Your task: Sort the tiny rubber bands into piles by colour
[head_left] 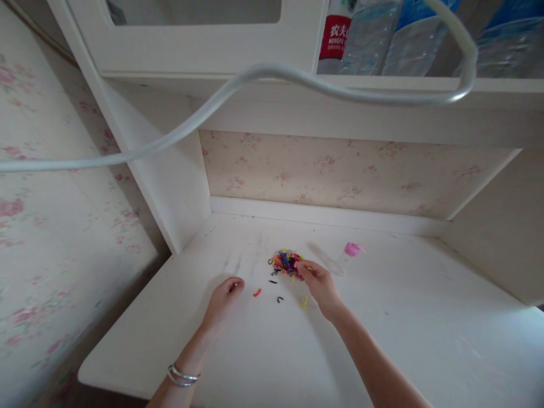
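A small heap of tiny coloured elastic bands (285,262) lies on the white desk (408,334). My right hand (319,285) rests at the heap's right edge, fingers pinched together on one of the bands. My left hand (225,300) lies on the desk to the left, fingers curled inward, with nothing visible in it. Between the hands lie loose bands: a red one (257,292), a black one (279,299) and a yellow one (303,302). A clear tube-like container (326,259) with a pink cap (351,249) lies just right of the heap.
The desk sits in a white alcove with floral wallpaper behind. An upright cabinet panel (170,187) bounds the left side. A shelf above holds water bottles (382,34). A pale cable (272,73) hangs across the top of the view. The desk's front edge is near my forearms.
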A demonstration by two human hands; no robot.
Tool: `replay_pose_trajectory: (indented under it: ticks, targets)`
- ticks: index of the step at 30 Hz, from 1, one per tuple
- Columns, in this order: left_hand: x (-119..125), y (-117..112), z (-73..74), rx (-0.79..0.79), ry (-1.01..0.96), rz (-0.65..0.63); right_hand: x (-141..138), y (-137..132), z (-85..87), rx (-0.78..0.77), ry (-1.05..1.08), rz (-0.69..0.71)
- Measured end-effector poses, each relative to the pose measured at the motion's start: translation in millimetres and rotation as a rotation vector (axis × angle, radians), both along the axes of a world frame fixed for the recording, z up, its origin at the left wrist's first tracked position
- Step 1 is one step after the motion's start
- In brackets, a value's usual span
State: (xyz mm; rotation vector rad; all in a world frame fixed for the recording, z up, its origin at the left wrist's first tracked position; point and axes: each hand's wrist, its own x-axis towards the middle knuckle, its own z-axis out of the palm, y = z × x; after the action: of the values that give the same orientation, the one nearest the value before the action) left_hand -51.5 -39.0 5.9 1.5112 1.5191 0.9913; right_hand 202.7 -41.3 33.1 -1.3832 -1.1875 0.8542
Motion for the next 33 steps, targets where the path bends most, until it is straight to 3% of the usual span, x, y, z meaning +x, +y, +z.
replay_pose_trajectory:
  ticks: [8, 13, 17, 22, 29, 33]
  targets:
    - [0, 0, 3.2, -0.014, 0.095, -0.014, 75, -56, -24.2, -0.042, -0.547, -0.139]
    - [0, 2, 1.0, -0.016, 0.14, 0.01, 104, -81, -40.0, -0.02, -0.837, -0.077]
    - [1, 3, -2.2, -0.007, 0.171, 0.029, 105, -86, -48.5, -0.01, -0.987, 0.029]
    - [3, 1, -2.8, 0.011, 0.194, 0.05, 95, -86, -45.0, -0.03, -1.109, 0.139]
    - [4, -1, -3.3, 0.02, 0.186, 0.05, 97, -87, -48.7, -0.043, -1.088, 0.076]
    - [5, -1, -5.0, 0.028, 0.193, 0.065, 86, -88, -41.1, 0.005, -1.068, -0.01]
